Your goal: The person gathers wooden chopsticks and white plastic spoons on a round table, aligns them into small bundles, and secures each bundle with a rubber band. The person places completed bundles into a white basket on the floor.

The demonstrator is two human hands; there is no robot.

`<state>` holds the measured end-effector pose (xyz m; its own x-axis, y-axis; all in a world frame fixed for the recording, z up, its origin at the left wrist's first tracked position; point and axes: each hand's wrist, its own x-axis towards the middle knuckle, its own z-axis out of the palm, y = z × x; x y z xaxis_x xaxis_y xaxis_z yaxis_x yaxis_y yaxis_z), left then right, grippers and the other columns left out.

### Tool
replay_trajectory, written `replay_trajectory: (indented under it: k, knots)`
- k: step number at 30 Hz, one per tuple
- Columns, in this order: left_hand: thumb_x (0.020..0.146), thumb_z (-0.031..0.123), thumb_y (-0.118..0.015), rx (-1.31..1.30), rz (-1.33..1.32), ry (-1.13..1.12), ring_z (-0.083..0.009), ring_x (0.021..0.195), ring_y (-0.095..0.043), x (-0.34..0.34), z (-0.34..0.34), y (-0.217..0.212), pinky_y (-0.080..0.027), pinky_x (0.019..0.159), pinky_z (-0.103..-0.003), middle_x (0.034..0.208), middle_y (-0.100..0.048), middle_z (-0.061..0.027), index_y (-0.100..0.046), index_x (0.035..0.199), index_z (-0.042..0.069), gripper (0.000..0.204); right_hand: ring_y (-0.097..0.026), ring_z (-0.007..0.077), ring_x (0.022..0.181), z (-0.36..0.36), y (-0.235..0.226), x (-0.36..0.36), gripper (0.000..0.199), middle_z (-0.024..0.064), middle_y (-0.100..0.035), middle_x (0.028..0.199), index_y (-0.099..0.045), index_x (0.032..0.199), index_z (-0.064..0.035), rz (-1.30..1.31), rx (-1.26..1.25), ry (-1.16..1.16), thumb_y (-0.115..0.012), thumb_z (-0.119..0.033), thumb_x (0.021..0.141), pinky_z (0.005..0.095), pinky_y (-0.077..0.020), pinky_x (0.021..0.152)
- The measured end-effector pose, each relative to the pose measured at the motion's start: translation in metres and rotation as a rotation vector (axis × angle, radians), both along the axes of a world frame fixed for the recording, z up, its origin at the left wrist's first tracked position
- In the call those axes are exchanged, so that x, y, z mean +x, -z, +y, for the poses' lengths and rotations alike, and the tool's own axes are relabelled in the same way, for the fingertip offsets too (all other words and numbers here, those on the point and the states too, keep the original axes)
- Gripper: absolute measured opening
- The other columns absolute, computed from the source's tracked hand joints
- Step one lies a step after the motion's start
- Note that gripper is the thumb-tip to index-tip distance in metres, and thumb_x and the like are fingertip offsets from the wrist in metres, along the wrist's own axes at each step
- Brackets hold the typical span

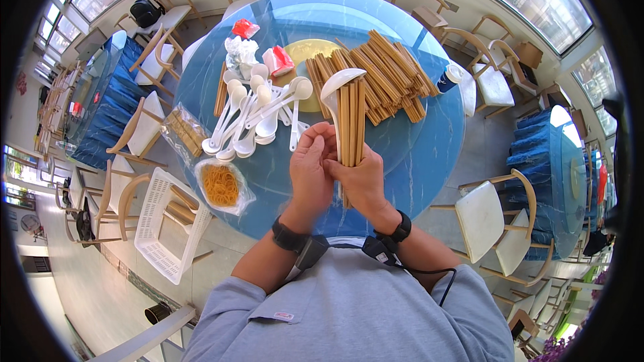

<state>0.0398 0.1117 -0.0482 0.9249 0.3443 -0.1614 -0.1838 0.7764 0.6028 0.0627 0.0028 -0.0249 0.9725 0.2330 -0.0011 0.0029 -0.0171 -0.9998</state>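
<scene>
We see a white basket (161, 265) at the lower left, beside the worktop (416, 167), with brown bundles (182, 213) lying in it. Nearer the worktop's left edge, an open plastic bag (245, 200) holds a heap of orange bands (220, 185). Just above it, a clear bag (172, 119) holds brown sticks (190, 135).

A dark cup (447, 80) with a pale top stands at the worktop's right edge; we make out light print on its side, too small to read. Toward the upper left we see a red-and-white packet (278, 61), its print unclear. A small patch with red marks (284, 316) sits on the grey shirt (349, 322).

At the middle of the frame, our right hand (361, 173) holds the chopsticks (352, 110) upright with a white spoon (337, 84), its fingers wrapped around them. Our left hand (312, 164) is just beside, fingers bent and together; we cannot tell whether they pinch anything. Beyond lie loose spoons (258, 104) at left and a chopstick pile (382, 77) at right.
</scene>
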Motion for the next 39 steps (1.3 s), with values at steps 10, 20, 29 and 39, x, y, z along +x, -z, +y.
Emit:
replay_trajectory:
  k: [10, 20, 29, 39]
  knots:
    - [0.104, 0.01, -0.076, 0.345, 0.127, 0.145, -0.0113, 0.092, -0.068, -0.03, 0.007, 0.01, -0.055, 0.084, -0.027, 0.106, -0.074, -0.005, -0.072, 0.126, -0.001, 0.025, -0.069, 0.0097, 0.073, -0.016, 0.009, 0.013, 0.014, 0.0031, -0.074, 0.085, -0.072, 0.099, -0.0009, 0.09, 0.027, 0.027, -0.082, 0.0, 0.088, 0.0258, -0.0558, 0.063]
    - [0.098, 0.007, -0.081, 0.545, 0.274, 0.136, -0.0068, 0.065, -0.061, -0.04, 0.028, 0.008, -0.048, 0.056, -0.024, 0.081, -0.071, 0.0002, -0.079, 0.105, 0.0, 0.01, -0.067, 0.0114, 0.067, -0.027, -0.016, 0.022, 0.007, 0.0047, -0.072, 0.078, -0.072, 0.09, -0.0008, 0.232, 0.159, -0.027, -0.077, 0.001, 0.086, 0.0271, -0.0514, 0.06]
    - [0.107, 0.01, -0.071, 0.425, 0.138, -0.09, -0.0119, 0.083, -0.068, -0.029, 0.043, 0.005, -0.055, 0.071, -0.026, 0.097, -0.072, -0.0052, -0.068, 0.109, 0.004, 0.007, -0.067, 0.0156, 0.066, -0.03, -0.012, 0.011, 0.012, 0.0076, -0.07, 0.079, -0.067, 0.092, -0.0014, 0.252, 0.072, -0.139, -0.077, 0.002, 0.085, 0.0301, -0.0526, 0.062]
    - [0.103, 0.01, -0.077, 0.358, -0.359, -0.131, -0.0184, 0.081, -0.067, -0.035, 0.041, -0.034, -0.057, 0.073, -0.03, 0.106, -0.07, -0.011, -0.064, 0.105, 0.005, 0.014, -0.067, 0.018, 0.064, -0.032, -0.022, 0.019, 0.013, 0.0085, -0.068, 0.076, -0.066, 0.092, -0.0017, 0.395, 0.164, -0.174, -0.076, 0.002, 0.084, 0.0324, -0.053, 0.061]
